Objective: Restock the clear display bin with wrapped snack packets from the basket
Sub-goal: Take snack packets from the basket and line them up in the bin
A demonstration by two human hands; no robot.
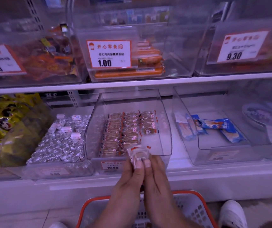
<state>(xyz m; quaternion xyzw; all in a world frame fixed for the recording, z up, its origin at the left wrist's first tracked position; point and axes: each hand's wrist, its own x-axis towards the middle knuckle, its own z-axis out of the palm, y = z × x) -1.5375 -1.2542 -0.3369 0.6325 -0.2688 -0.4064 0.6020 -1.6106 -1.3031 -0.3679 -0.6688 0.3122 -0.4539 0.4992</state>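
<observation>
Your left hand (128,183) and right hand (156,181) together pinch one packet (137,154) between thumbs and fingers, just at the front lip of the bin (166,129), above its price tag (111,166). Inside the bin, packets stand in three packed rows (123,132) against the left wall and centre; the right strip of the floor is bare, with one loose packet (150,130) lying at its edge. The basket (196,209) sits under your wrists, its orange rim close to the shelf front, and two white shoes flank it, one (232,214) at right.
</observation>
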